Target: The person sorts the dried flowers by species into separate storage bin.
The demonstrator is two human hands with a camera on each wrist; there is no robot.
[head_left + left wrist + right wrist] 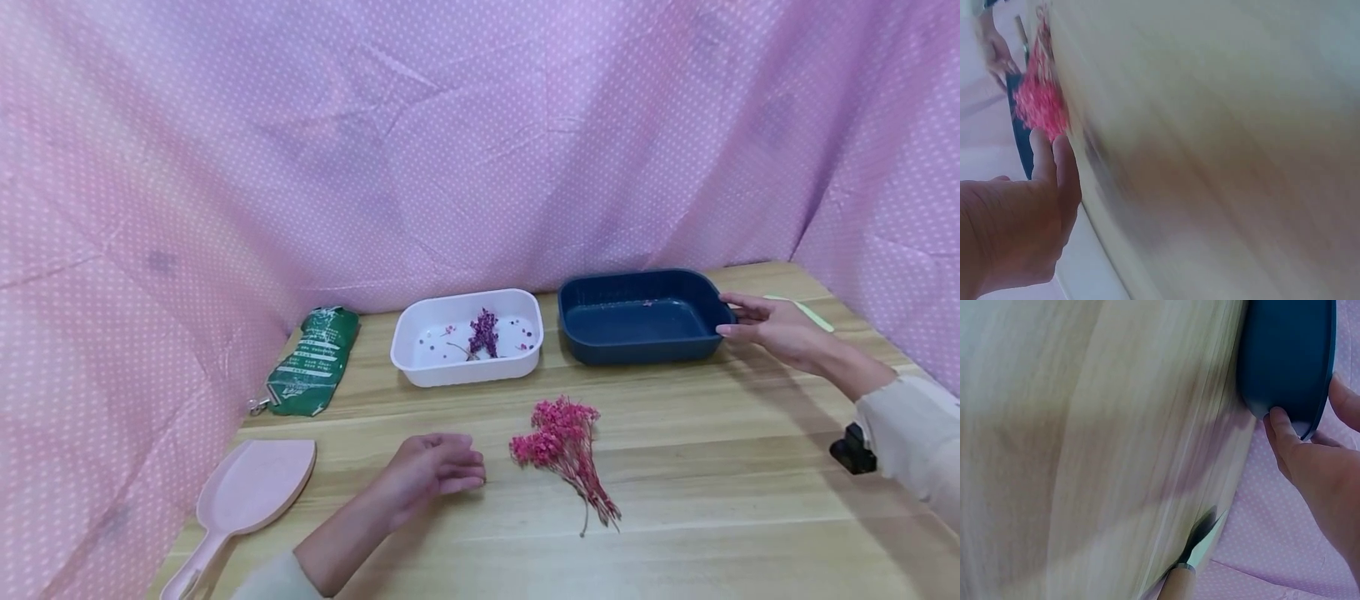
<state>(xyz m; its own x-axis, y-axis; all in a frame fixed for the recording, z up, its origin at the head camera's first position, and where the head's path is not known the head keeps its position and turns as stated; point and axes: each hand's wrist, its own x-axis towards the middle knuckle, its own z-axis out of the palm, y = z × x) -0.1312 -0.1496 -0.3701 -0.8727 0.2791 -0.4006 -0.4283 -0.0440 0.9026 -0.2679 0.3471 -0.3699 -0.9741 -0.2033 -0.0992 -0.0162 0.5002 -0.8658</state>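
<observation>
At the back right stands a dark blue rectangular container [637,321]. My right hand [780,333] holds its right end, fingers against the outer wall and thumb by the rim, as the right wrist view shows. My left hand [431,475] is over the table with loosely bent fingers and nothing in them. Just to its right lies a bunch of pink dried flowers [558,442], heads toward the back and stems toward the front. A white container [416,367] stands left of the blue one, with a purple dried flower sprig [483,333] and loose bits in it.
A green printed bag [315,358] lies at the back left. In front of it is a pink dustpan [251,487]. Beyond my right hand lie a pale green strip [806,315] and a wooden-handled tool with a dark head [1179,581]. Pink dotted cloth [480,150] hangs behind the table.
</observation>
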